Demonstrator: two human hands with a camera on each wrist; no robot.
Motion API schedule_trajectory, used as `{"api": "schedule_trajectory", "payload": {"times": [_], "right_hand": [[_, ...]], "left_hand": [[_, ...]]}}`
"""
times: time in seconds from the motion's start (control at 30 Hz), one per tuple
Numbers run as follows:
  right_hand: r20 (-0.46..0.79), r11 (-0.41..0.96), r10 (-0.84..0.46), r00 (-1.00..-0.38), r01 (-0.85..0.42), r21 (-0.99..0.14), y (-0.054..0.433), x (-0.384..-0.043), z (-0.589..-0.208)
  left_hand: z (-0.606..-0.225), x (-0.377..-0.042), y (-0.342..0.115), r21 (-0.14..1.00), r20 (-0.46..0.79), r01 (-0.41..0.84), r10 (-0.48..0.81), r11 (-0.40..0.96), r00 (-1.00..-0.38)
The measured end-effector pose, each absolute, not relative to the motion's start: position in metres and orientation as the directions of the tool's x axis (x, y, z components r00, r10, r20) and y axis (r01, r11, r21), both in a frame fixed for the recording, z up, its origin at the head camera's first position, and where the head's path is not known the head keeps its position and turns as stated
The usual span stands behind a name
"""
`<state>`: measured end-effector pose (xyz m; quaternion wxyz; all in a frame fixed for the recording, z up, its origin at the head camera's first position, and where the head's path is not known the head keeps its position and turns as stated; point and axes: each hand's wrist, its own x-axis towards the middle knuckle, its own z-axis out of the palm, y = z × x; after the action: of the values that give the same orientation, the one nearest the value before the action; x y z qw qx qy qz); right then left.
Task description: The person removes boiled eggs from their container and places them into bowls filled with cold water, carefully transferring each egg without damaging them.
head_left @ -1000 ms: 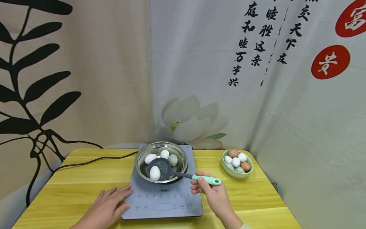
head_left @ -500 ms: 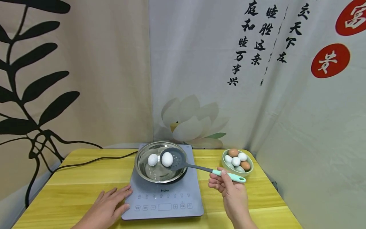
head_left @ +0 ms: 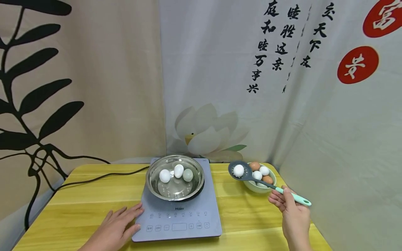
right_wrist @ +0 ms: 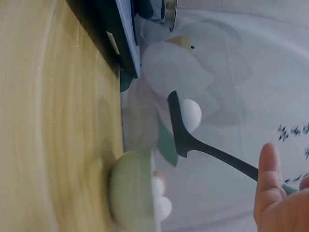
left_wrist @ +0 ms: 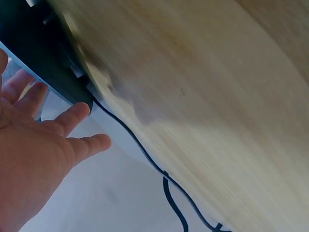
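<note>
My right hand (head_left: 294,216) grips the mint-green handle of a slotted spoon (head_left: 245,177), with the thumb along the top. One white egg (head_left: 238,170) lies in its dark grey head, at the left rim of a pale green bowl (head_left: 255,187). In the right wrist view the spoon head hangs above the bowl (right_wrist: 133,193), apart from it. White and brown eggs (head_left: 267,179) fill that bowl. My left hand (head_left: 114,226) rests with spread fingers at the left edge of the induction cooktop (head_left: 179,219). On the cooktop, a steel pan (head_left: 176,195) holds three eggs (head_left: 178,170).
A black cord (head_left: 103,177) runs from behind the cooktop across the wooden table (head_left: 91,195) and off its left side. Printed curtains (head_left: 220,87) hang close behind the table and along its right side.
My right hand has carried the slotted spoon and its egg out of the pan and rightward to the green bowl. The left hand has stayed in place.
</note>
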<state>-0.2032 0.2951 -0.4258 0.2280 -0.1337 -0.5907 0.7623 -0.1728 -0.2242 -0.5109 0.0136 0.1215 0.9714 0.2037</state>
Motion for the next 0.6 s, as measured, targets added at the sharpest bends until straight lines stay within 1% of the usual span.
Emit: {"api": "schedule_trajectory", "payload": {"times": [0.17, 0.3, 0.47, 0.6], "right_hand": [[-0.091, -0.355, 0.486, -0.869, -0.102, -0.929, 0.311, -0.211, -0.434], [-0.185, -0.461, 0.458, -0.869, -0.055, -0.886, 0.319, -0.215, -0.436], [-0.278, -0.568, 0.422, -0.863, -0.012, -0.823, 0.328, -0.220, -0.437], [-0.319, -0.632, 0.375, -0.870, 0.011, -0.775, 0.335, -0.225, -0.438]], "left_hand": [[-0.512, -0.172, -0.224, 0.405, 0.016, 0.223, 0.237, 0.887, -0.971], [-0.513, -0.172, -0.224, 0.408, 0.022, 0.228, 0.240, 0.884, -0.971], [-0.511, -0.172, -0.224, 0.409, 0.015, 0.223, 0.238, 0.885, -0.971], [-0.510, -0.172, -0.224, 0.412, 0.016, 0.224, 0.239, 0.883, -0.971]]}}
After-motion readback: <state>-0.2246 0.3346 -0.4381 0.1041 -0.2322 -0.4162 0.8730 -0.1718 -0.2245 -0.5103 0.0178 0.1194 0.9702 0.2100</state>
